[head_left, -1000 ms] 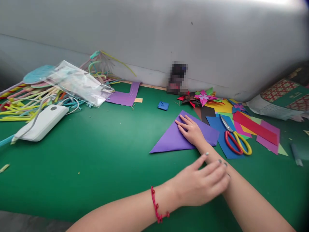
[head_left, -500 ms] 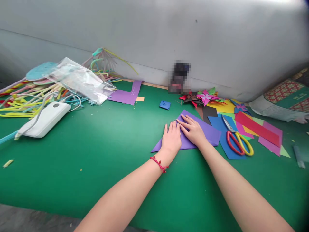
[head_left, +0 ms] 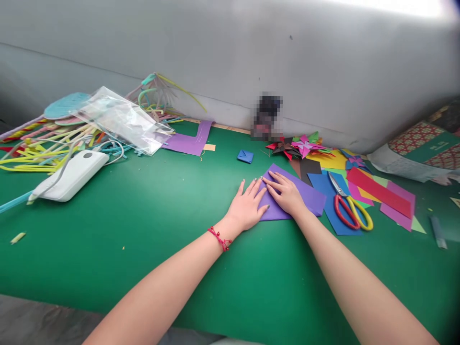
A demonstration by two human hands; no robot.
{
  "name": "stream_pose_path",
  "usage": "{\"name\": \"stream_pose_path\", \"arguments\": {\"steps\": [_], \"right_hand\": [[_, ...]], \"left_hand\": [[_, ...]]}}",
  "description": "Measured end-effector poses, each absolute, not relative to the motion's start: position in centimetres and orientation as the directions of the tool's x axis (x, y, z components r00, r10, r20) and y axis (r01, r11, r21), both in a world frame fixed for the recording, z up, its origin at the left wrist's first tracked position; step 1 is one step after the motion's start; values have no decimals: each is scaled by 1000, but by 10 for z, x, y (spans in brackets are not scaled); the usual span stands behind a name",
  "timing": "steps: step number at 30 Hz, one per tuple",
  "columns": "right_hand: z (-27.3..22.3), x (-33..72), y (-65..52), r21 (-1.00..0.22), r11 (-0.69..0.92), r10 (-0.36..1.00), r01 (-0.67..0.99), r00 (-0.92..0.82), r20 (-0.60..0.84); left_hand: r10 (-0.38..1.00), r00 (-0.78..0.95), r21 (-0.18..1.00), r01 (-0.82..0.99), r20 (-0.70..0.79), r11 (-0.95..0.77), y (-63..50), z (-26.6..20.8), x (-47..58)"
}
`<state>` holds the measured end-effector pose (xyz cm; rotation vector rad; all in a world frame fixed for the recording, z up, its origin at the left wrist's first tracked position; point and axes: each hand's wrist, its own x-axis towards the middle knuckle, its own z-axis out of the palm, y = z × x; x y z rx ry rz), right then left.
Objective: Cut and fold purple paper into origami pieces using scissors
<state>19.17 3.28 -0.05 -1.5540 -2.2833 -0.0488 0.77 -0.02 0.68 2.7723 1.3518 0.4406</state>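
A folded sheet of purple paper [head_left: 307, 194] lies on the green table [head_left: 172, 215] in front of me. My left hand [head_left: 247, 206] rests on its left part, fingers spread and thumb stretched out to the right, with a red bracelet [head_left: 220, 238] at the wrist. Flat on the paper's middle lies my right hand [head_left: 285, 192], its fingers stretched towards the fingertips of the left. The paper's left corner is hidden under my left hand. Just beyond the hands sits a small folded blue paper [head_left: 245, 156].
Scissors [head_left: 348, 203] with red and yellow handles lie on blue paper at the right, beside several coloured sheets [head_left: 383, 191]. Folded paper flowers [head_left: 305, 145] stand near the wall. At left are a white device [head_left: 74, 176], pipe cleaners [head_left: 32, 163] and a clear plastic bag [head_left: 124, 120].
My left hand has shifted a little to the left and turned, its thumb now spread out. The right hand stays on the purple paper, nearly unmoved.
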Motion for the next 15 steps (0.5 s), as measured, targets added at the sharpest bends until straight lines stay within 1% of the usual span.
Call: {"name": "stream_pose_path", "arguments": {"steps": [4, 6, 11, 15], "right_hand": [[1, 191, 32, -188, 394, 887, 900, -319, 335], [1, 191, 32, -194, 400, 883, 896, -320, 342], [1, 190, 31, -206, 392, 884, 897, -305, 354], [2, 190, 30, -207, 396, 884, 894, -311, 349]], "left_hand": [[708, 676, 139, 696, 203, -705, -1, 11, -6], [694, 696, 143, 680, 184, -719, -1, 11, -7], [716, 680, 149, 701, 158, -698, -1, 9, -5], [717, 678, 130, 705, 164, -697, -1, 8, -4]]}}
